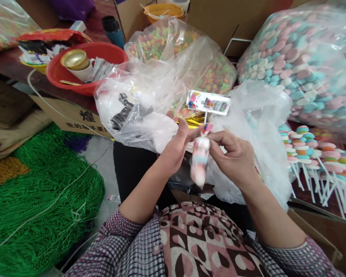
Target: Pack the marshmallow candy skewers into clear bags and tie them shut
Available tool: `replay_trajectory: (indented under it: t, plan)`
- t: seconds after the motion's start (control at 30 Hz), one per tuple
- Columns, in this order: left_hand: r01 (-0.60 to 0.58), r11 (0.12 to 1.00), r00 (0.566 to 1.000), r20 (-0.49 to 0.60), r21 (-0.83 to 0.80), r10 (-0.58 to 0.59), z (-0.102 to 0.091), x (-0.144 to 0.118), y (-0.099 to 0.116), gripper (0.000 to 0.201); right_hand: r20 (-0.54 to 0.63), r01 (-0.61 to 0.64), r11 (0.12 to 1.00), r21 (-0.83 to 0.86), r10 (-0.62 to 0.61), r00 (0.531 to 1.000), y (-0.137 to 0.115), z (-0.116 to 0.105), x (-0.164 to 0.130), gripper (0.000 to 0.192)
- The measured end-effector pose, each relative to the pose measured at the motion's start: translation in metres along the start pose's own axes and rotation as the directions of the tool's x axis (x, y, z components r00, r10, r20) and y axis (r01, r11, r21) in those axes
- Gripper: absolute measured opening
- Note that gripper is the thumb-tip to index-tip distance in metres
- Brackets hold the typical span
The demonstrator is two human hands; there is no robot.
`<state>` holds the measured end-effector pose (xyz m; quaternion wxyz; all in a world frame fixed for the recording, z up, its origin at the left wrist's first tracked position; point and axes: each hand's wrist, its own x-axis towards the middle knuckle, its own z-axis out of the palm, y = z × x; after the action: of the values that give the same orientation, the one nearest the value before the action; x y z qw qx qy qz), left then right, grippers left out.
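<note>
Centrally, a wrapped candy lollipop is held upright above the lap, pinched at its neck between the left hand and the right hand; both grips are closed on it. A printed card label is seen on its stick, so wrapping is judged nearly finished. Further right, unwrapped lollipops are stacked. Beyond, bulk bags of disc candies are kept, suggesting much work remaining.

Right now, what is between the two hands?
In the head view, a wrapped candy stack on a stick lies between the left hand and right hand; both pinch it.
</note>
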<state>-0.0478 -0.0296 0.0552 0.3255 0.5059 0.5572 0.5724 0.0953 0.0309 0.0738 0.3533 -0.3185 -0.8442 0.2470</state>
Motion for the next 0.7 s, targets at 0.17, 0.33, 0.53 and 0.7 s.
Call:
replay_trajectory:
  t: [0.17, 0.33, 0.53, 0.7]
  plan:
    - [-0.13, 0.991, 0.991, 0.046, 0.012, 0.129, -0.008, -0.001, 0.0, 0.075, 0.141, -0.105, 0.99, 0.097, 0.091, 0.986, 0.015, 0.005, -0.004, 0.013]
    - [-0.409, 0.828, 0.885, -0.055, 0.384, 0.463, 0.003, -0.016, 0.006, 0.038, -0.001, -0.291, 0.923, 0.253, 0.301, 0.954, 0.021, 0.003, 0.004, 0.012]
    - [-0.211, 0.949, 0.977, 0.086, 0.235, 0.196, 0.016, -0.02, 0.001, 0.047, 0.057, -0.302, 0.721, 0.623, 0.344, 0.937, 0.021, 0.0, 0.0, 0.014]
    - [0.205, 0.949, 0.962, 0.228, -0.238, -0.151, 0.027, -0.022, -0.013, 0.073, 0.208, -0.37, 0.567, 0.735, 0.331, 0.92, 0.039, -0.003, -0.024, 0.025]
